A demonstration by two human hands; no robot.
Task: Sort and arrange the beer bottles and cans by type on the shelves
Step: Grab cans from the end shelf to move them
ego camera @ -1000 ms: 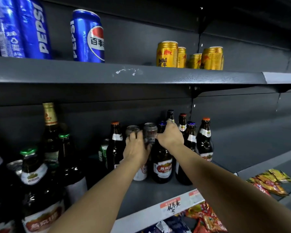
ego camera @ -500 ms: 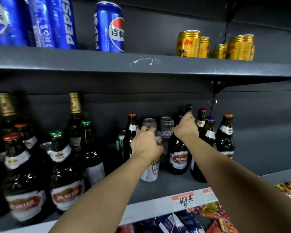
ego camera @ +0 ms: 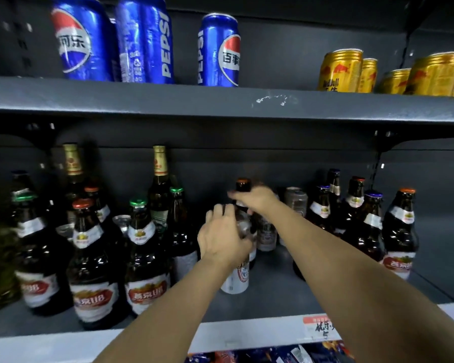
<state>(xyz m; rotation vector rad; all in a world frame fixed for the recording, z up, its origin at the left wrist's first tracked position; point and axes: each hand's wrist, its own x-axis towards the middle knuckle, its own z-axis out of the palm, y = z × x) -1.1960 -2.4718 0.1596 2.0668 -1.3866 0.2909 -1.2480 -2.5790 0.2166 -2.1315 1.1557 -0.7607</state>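
Left hand (ego camera: 224,238) wraps white can (ego camera: 235,277), likely to move it to other cans. Right hand (ego camera: 257,199) pinches brown bottle (ego camera: 243,186) neck just behind, likely steadying it.

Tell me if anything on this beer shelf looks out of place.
Yes. Silver cans stand wedged among the big brown bottles at left, and another can sits behind the bottles at right, so types are mixed. The upper shelf edge shows a scuffed white patch. Nothing looks spilled.
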